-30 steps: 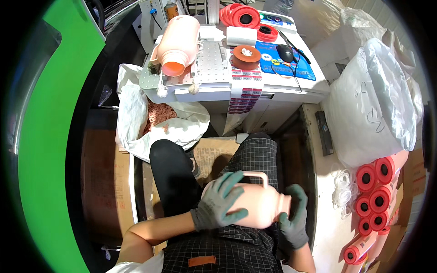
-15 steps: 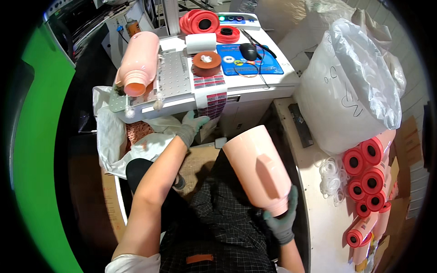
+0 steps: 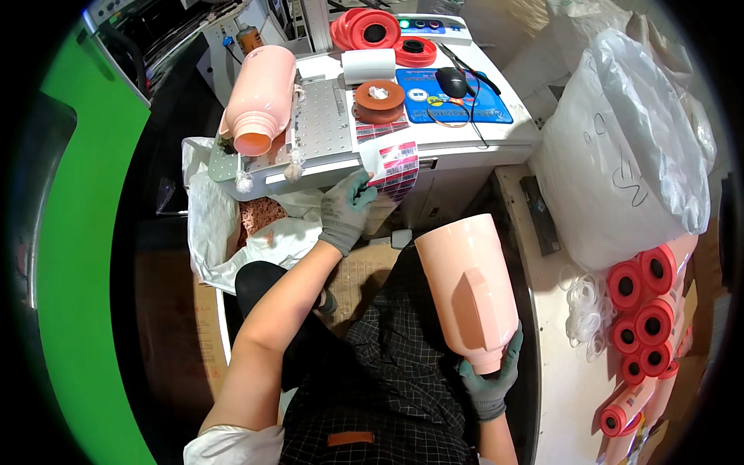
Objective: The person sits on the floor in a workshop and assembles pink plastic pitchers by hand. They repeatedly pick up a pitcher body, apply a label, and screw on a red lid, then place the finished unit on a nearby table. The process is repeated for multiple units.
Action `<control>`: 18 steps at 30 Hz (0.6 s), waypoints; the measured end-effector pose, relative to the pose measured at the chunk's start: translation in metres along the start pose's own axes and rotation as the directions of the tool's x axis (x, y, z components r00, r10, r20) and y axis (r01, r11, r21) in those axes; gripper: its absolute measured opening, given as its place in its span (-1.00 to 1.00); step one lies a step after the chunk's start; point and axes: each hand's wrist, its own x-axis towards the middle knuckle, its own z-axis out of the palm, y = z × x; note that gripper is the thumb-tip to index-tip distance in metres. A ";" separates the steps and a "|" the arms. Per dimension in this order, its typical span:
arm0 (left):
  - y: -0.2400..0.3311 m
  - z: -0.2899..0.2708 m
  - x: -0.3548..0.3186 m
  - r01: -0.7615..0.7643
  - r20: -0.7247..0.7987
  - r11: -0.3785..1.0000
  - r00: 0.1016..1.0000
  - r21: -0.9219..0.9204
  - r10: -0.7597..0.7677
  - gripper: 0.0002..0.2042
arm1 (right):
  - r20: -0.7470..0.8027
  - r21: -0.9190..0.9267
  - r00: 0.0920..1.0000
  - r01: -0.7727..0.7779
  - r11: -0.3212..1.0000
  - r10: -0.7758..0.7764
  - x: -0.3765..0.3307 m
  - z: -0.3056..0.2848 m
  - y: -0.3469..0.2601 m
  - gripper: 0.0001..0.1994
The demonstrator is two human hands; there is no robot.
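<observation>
In my gloved right hand (image 3: 492, 386) is a pink bottle (image 3: 474, 291), gripped around its narrow neck. It is held above my lap, tilted with its neck down and broad base up; a raised handle-like panel faces me. My gloved left hand (image 3: 345, 208) pinches the left edge of a strip of red-and-white printed labels (image 3: 400, 161) hanging over the worktable's front edge. Above it, a red-brown tape roll (image 3: 380, 111) rests on the strip. A second pink bottle (image 3: 263, 93) lies on the perforated metal plate (image 3: 329, 116), its open mouth toward me.
On the worktable are a white roll (image 3: 368, 67), red lids (image 3: 364, 29), a black mouse (image 3: 454, 82) and a blue mat (image 3: 422, 110). A white sack (image 3: 589, 178), clear rings (image 3: 585, 306) and red-capped pink bottles (image 3: 653, 322) stand right. A lined bin (image 3: 213, 232) sits below left.
My left hand has risen to the label strip and taken its edge; the strip's end now lifts and curls. The scene has shifted right in view, the held bottle with it.
</observation>
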 end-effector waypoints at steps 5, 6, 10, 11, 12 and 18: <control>0.009 -0.013 -0.002 -0.144 -0.068 0.986 0.986 0.077 0.150 -0.79 | 0.003 -0.108 0.998 0.068 0.992 -0.069 0.002 -0.004 -0.006 0.14; 0.009 -0.012 -0.004 -0.141 -0.056 0.987 0.988 0.072 0.145 -0.79 | -0.002 -0.108 0.997 0.070 0.992 -0.071 0.001 -0.004 -0.007 0.14; 0.007 -0.008 -0.015 -0.042 0.008 0.999 0.999 -0.009 0.042 -0.82 | -0.016 -0.107 0.999 0.038 0.994 -0.040 -0.006 -0.002 -0.005 0.12; 0.013 -0.013 -0.018 0.124 0.067 0.986 0.991 -0.112 -0.117 -0.82 | -0.025 -0.106 0.999 0.045 0.993 -0.048 -0.008 0.002 -0.005 0.09; 0.016 -0.015 -0.019 0.290 0.139 0.935 0.954 -0.203 -0.265 -0.82 | -0.034 -0.104 0.998 0.053 0.993 -0.057 -0.009 0.005 -0.006 0.07; 0.009 -0.009 0.010 -0.199 -0.020 0.968 0.979 0.150 0.205 -0.75 | -0.010 -0.027 1.000 -0.022 0.999 0.022 -0.013 0.004 -0.003 0.09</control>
